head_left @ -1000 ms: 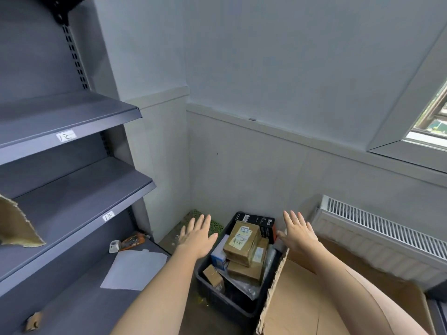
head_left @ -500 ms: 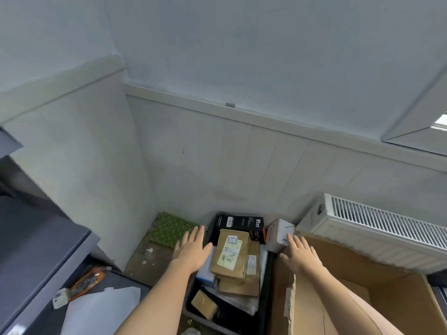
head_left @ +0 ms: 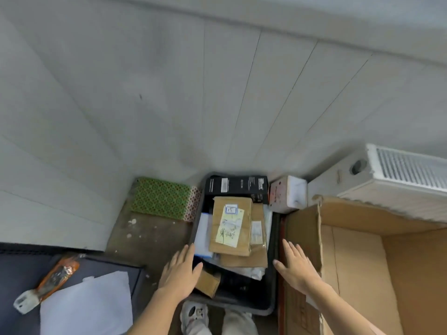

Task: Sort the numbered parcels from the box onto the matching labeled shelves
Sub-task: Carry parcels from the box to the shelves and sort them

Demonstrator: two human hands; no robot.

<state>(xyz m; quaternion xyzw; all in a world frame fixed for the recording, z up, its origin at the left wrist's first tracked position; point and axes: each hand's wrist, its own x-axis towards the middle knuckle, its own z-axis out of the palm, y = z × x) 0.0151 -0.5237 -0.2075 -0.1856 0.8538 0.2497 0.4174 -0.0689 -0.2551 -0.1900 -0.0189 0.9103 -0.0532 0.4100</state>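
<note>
1. Far left, an orange-wrapped item (head_left: 56,276) and a white sheet (head_left: 89,308) lie on a dark shelf (head_left: 14,269); no shelf label is visible.
2. The left hand (head_left: 180,274) hovers over the near-left rim of the black bin (head_left: 273,308), fingers straight, holding nothing.
3. Centre, the top parcel (head_left: 231,226) lies flat on the stack inside the bin; its white tag appears to read 15, though blur leaves doubt.
4. The right hand (head_left: 296,267) is spread flat at the bin's right edge, beside a large carton (head_left: 362,250); empty.
5. Best approach, likely: clasp the top parcel by both long sides; lift level; confirm the number first.
</note>
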